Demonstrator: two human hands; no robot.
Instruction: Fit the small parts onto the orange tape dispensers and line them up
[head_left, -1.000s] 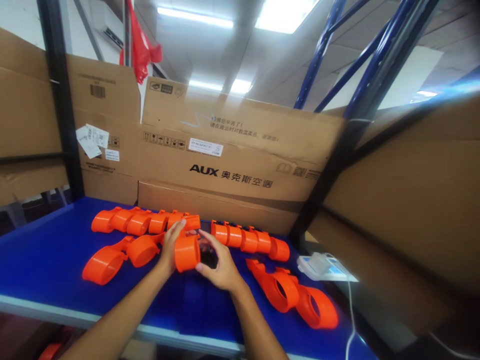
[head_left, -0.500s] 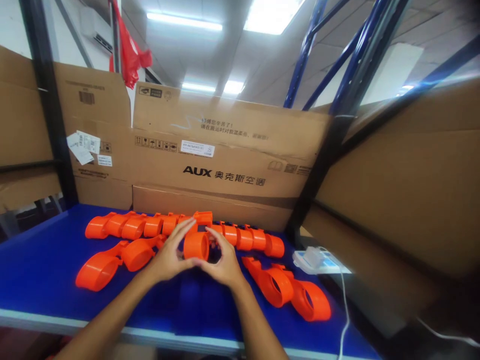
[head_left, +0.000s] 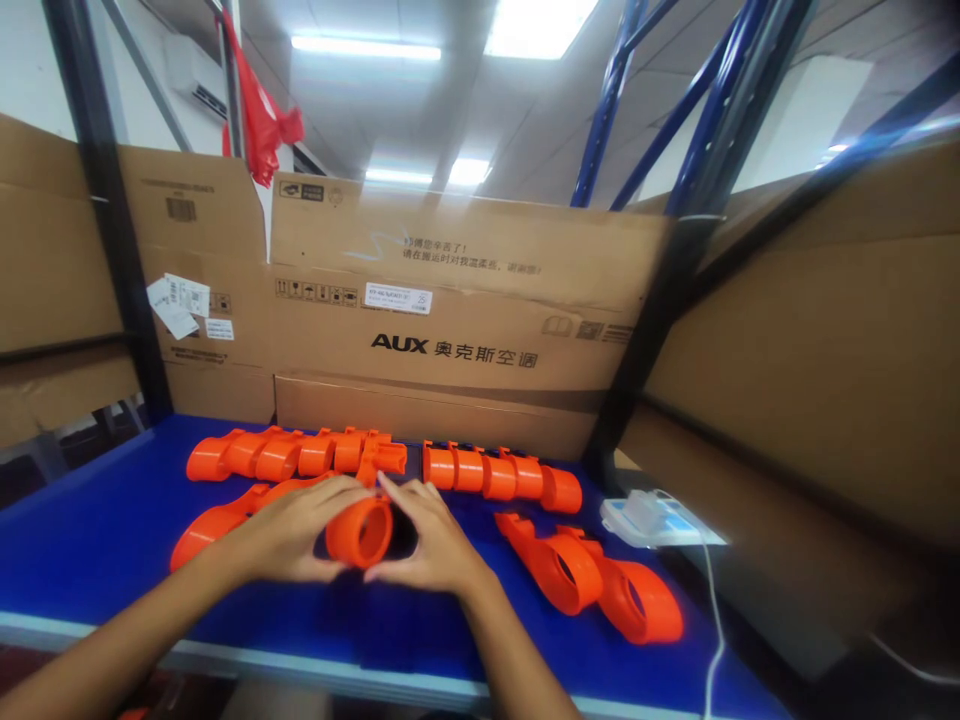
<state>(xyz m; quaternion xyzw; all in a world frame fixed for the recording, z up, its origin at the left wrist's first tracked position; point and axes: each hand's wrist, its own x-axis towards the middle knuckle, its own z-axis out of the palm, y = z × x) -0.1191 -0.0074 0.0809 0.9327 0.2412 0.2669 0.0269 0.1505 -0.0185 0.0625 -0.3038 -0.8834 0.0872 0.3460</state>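
Observation:
An orange plastic ring (head_left: 361,532) with a tab rising at its back is between my two hands, over the near middle of the blue table. My left hand (head_left: 304,528) curves round its left side, fingers on top and thumb below. From the right, my right hand (head_left: 429,535) touches it with fingertips above and thumb tip at the lower edge. Just behind stands a row of similar orange rings (head_left: 315,453), with another orange row (head_left: 499,475) to the right. My left hand partly covers a larger orange loop (head_left: 214,530).
Two larger orange loops (head_left: 637,600) lie on the right of the blue table (head_left: 90,540). A white power strip (head_left: 652,520) with a cable sits at the right edge. Cardboard panels (head_left: 465,300) wall off the back and sides, between dark metal posts (head_left: 649,340).
Both hands have come down toward me and slightly left with the orange ring. Its opening now faces more toward me. The view has shifted a little.

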